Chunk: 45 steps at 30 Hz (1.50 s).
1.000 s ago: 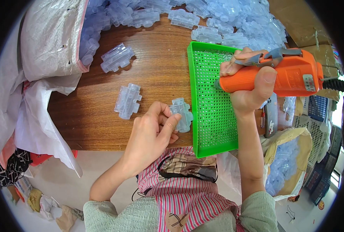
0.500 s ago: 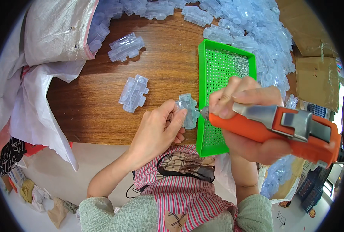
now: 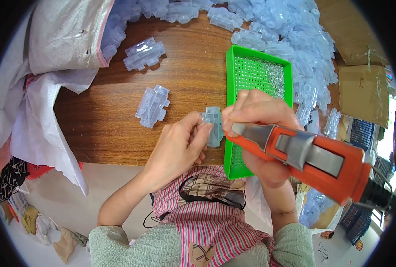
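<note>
Left hand (image 3: 180,149) pinches clear part (image 3: 214,125); right hand (image 3: 260,133), at its 3 o'clock, grips orange driver (image 3: 313,158), tip at part. Green tray (image 3: 233,133) behind.

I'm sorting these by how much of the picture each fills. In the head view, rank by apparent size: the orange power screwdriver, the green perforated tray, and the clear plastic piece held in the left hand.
1. Orange power screwdriver, though it is nearest the camera, which inflates it.
2. Green perforated tray, close behind; real order unsure.
3. Clear plastic piece, pinched by the left hand, plainly smallest.
</note>
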Each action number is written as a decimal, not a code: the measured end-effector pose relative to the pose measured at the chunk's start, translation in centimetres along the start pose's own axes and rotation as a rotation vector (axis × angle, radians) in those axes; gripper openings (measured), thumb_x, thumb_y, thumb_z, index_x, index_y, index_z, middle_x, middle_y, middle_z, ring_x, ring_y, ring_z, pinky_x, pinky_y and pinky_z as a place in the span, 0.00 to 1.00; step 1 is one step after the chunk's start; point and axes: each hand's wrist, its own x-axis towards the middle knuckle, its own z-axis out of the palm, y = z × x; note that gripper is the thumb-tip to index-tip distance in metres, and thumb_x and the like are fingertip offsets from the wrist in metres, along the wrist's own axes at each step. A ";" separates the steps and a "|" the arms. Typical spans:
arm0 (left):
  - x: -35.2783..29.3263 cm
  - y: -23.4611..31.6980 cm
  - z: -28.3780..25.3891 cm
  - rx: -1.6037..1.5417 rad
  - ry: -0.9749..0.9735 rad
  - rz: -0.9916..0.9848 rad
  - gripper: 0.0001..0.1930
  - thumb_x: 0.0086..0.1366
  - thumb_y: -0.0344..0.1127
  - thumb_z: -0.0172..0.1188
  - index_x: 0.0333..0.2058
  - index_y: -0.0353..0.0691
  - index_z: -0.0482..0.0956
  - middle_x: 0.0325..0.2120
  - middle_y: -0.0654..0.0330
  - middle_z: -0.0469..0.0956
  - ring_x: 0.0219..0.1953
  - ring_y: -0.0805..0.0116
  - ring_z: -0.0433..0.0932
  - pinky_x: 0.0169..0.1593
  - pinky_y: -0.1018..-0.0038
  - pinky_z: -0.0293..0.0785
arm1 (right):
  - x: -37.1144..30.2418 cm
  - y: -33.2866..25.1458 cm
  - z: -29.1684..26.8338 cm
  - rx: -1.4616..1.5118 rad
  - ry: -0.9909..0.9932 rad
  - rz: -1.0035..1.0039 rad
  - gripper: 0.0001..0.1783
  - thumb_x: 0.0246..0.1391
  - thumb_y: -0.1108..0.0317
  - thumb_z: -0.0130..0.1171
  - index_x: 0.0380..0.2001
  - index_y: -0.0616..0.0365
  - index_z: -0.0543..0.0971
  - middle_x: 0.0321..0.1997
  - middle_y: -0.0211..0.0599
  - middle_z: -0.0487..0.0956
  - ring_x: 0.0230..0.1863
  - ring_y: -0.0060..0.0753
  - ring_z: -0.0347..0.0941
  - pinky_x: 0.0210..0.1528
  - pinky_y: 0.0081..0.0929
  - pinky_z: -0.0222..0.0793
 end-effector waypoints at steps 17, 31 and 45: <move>1.2 0.1 -0.6 0.518 0.037 0.223 0.16 0.69 0.40 0.56 0.28 0.32 0.71 0.16 0.44 0.68 0.19 0.44 0.67 0.24 0.60 0.62 | 0.7 2.1 -2.0 0.036 0.551 0.028 0.46 0.53 0.25 0.42 0.37 0.67 0.73 0.21 0.39 0.70 0.24 0.32 0.66 0.29 0.30 0.69; 1.1 0.1 -0.7 0.474 0.038 0.219 0.16 0.69 0.39 0.56 0.27 0.31 0.70 0.16 0.45 0.68 0.18 0.45 0.66 0.24 0.61 0.61 | 0.3 2.4 -2.2 -0.161 0.408 -0.053 0.45 0.54 0.26 0.42 0.41 0.66 0.73 0.25 0.39 0.72 0.29 0.31 0.67 0.32 0.29 0.70; 1.2 0.6 -0.9 0.459 0.010 0.208 0.15 0.68 0.40 0.55 0.28 0.33 0.72 0.18 0.42 0.74 0.24 0.39 0.75 0.26 0.52 0.67 | 2.1 -2.1 1.1 -0.194 0.119 0.159 0.48 0.51 0.22 0.43 0.44 0.65 0.72 0.31 0.41 0.74 0.33 0.33 0.69 0.37 0.31 0.71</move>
